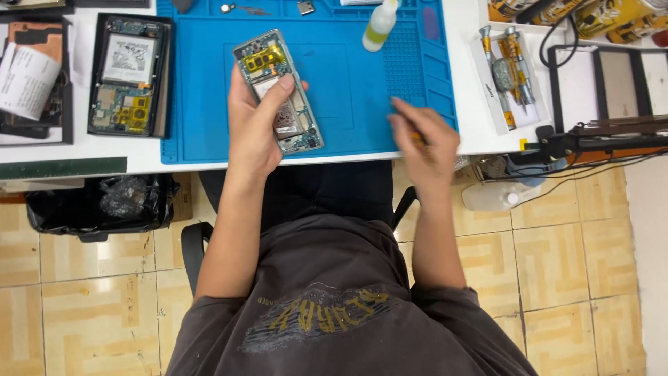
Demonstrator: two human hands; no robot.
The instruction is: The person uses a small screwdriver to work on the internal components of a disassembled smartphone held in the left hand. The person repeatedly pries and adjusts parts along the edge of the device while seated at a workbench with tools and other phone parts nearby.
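Left hand (256,129) grasps an opened phone (278,92), back cover off, board and battery exposed; thumb lies across the middle of the phone, fingers wrap the underside; phone is tilted, top end pointing up-left, held just above the blue work mat (348,83) near its front edge. Right hand (423,143) is blurred, fingers curled around a small orange-tipped tool (417,137); what kind of tool, cannot tell; hand sits over the mat's front right corner, well apart from the phone. Second opened phone (129,75) lies flat in a black tray left of the mat. Small squeeze bottle (380,26) with pale liquid lies on the mat's top edge. White tray of screwdrivers (506,73) stands right of the mat on the white table (473,104). Black bin (97,202) sits on the floor under the table's left side.
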